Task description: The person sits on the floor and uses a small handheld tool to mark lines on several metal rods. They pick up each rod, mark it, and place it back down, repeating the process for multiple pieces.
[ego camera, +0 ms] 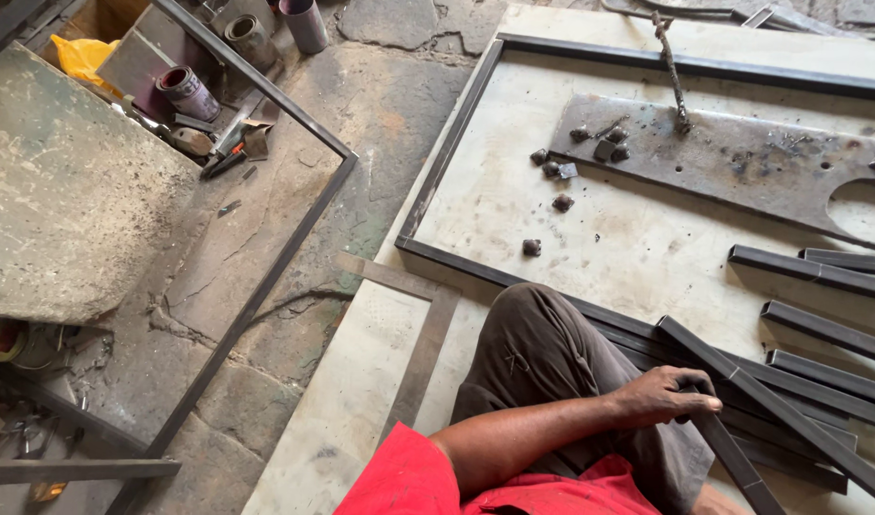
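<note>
Head view, contents listed left to right. Far left: a grey stone slab [65, 191], worn and stained, with a yellow bag [82, 55] behind it. Next, cylindrical tins [187, 92] and small hand tools [229, 151] lay on the cracked stone floor [294, 219], inside a thin rectangular metal frame [294, 234] that rested on that floor. Centre: a flat steel square [426, 324] lay on the pale counter [514, 200], near its left edge. Beside it a dark frame of square tube [447, 162] bordered the counter's working area, and small dark metal lumps [561, 186] were scattered within it. Lower centre: the person's knee in brown trousers [542, 353] and a red shirt [409, 482]. One hand [668, 395], reaching from the left, was closed around a dark square steel tube [742, 467], gripping it near its upper end; which hand it was could not be told, and no other hand showed. Upper right: a rusty steel plate [733, 153] with a round cutout, a twisted rod [672, 72] resting on it. Far right: loose square tube lengths [819, 329] lay side by side on the counter, just beside the gripped tube.
</note>
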